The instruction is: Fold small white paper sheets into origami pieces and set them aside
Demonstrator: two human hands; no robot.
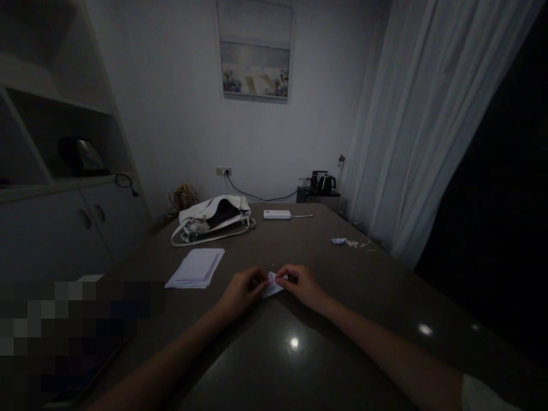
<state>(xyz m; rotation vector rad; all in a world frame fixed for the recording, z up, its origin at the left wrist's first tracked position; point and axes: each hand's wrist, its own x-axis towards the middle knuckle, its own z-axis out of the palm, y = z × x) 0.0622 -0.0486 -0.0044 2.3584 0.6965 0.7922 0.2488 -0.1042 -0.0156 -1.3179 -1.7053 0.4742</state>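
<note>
Between my two hands, low over the dark table (342, 337), is a small folded piece of white paper (272, 287). My left hand (246, 288) pinches its left side with thumb and fingers. On the other side my right hand (299, 279) grips the paper's upper right part between thumb and forefinger. The fingertips partly cover the folds. To the left lies a stack of white paper sheets (197, 268), apart from my hands.
A white handbag (214, 217) rests at the far left of the table, with a white power bank (277, 214) and short cable beside it. Farther right are a small folded paper (339, 241) and scattered pale scraps (359, 244). A curtain (394, 125) hangs along the right.
</note>
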